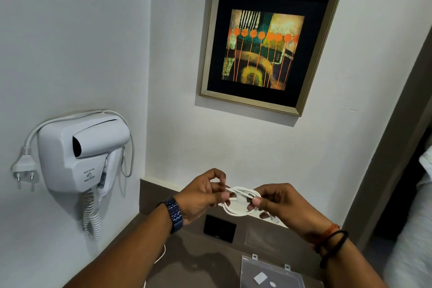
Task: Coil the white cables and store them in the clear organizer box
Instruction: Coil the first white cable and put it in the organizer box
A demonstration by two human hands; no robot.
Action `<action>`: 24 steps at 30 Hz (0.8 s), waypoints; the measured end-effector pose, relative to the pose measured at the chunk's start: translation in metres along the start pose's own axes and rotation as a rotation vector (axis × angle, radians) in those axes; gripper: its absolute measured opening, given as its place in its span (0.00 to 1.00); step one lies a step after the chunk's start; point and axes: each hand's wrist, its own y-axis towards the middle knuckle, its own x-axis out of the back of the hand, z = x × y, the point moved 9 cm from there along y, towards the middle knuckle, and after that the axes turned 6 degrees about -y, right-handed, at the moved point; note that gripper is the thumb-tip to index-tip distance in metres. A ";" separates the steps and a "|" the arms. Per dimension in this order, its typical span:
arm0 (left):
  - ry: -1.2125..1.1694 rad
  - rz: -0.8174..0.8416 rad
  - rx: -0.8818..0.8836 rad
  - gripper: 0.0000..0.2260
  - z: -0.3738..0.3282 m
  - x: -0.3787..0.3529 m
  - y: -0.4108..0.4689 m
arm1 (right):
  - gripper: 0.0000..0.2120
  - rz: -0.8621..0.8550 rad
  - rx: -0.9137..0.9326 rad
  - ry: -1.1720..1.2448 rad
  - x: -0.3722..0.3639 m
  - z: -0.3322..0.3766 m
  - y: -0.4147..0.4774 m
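A white cable (240, 203) is wound into a small coil and held in the air between both hands. My left hand (201, 196) pinches the coil's left side with thumb and fingers. My right hand (278, 203) pinches its right side, and a short end with a plug hangs below that hand. The clear organizer box (271, 273) lies open on the brown counter below, near the bottom edge, with small white pieces inside. Another white cable (161, 255) trails on the counter under my left forearm, partly hidden.
A white wall-mounted hair dryer (86, 154) with a coiled cord and loose plug hangs on the left wall. A framed picture (268, 47) hangs above. A black socket panel (219, 229) sits in the counter's back ledge. A dark doorway lies to the right.
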 end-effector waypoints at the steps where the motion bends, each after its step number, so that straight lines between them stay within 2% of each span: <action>1: 0.004 -0.023 0.001 0.11 0.001 0.001 0.001 | 0.06 0.006 -0.014 0.033 -0.001 -0.003 0.000; 4: -0.068 -0.032 0.011 0.12 0.006 -0.001 0.002 | 0.10 0.058 -0.030 0.110 -0.004 -0.008 0.000; 7: -0.158 0.094 0.061 0.16 0.008 -0.013 0.001 | 0.10 0.124 -0.020 0.177 -0.009 -0.010 0.000; 11: -0.153 0.154 0.109 0.15 0.008 -0.019 0.000 | 0.10 0.059 -0.013 0.221 -0.004 -0.011 0.002; 14: -0.140 0.094 0.111 0.12 0.007 -0.019 0.001 | 0.12 -0.043 -0.027 0.200 0.003 -0.013 0.003; 16: -0.126 0.035 0.107 0.18 0.008 -0.018 0.002 | 0.13 -0.090 -0.016 0.129 0.006 -0.010 0.004; 19: 0.059 -0.135 0.120 0.24 0.017 -0.013 0.004 | 0.10 -0.143 -0.001 0.014 0.006 -0.004 0.006; 21: 0.157 -0.238 0.124 0.23 0.019 -0.009 0.005 | 0.08 -0.203 0.009 -0.011 0.009 -0.004 0.008; 24: 0.258 -0.303 0.111 0.21 0.018 -0.004 0.006 | 0.09 -0.311 0.001 -0.012 0.019 -0.012 0.005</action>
